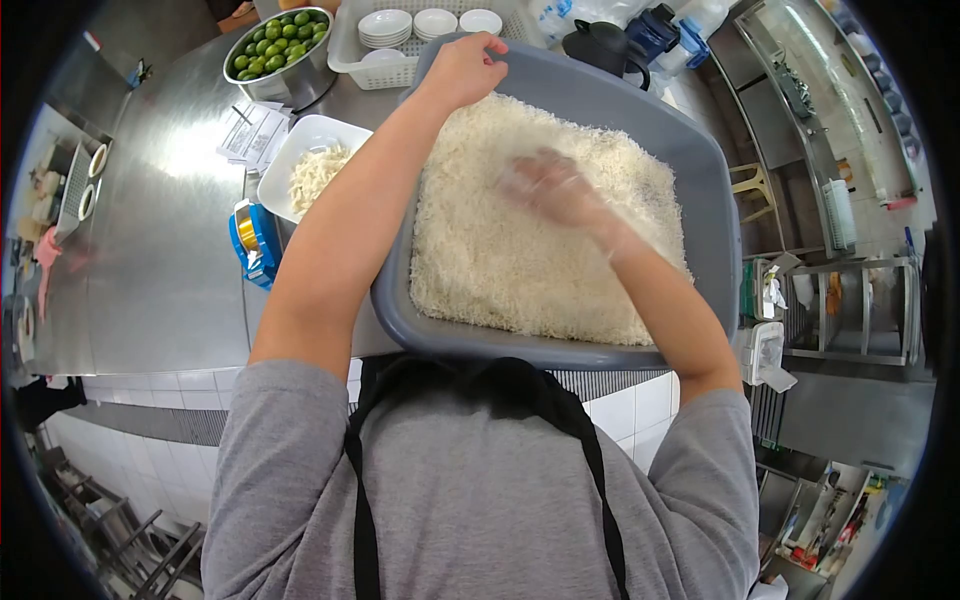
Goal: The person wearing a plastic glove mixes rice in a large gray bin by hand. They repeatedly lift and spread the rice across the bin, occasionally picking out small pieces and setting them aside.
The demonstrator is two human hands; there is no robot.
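A deep grey plastic tub (712, 200) in front of me holds a wide, nearly level bed of white grains that look like rice (520, 270). At the tub's far left corner, my left hand (466, 70) has its fingers curled over the rim. My right hand (552, 188) is over the middle of the rice, right at its surface, with the fingers smeared by motion. Left of the tub, partly behind my left forearm, a white square dish (278, 182) holds pale strips of food (318, 172).
A blue tape dispenser (256, 245) and printed slips (254, 135) lie on the steel table (150, 260). Farther back stand a metal bowl (290, 92) of green limes and a white basket (368, 74) with stacked small dishes. A black pitcher (598, 48) and bottles are behind the tub.
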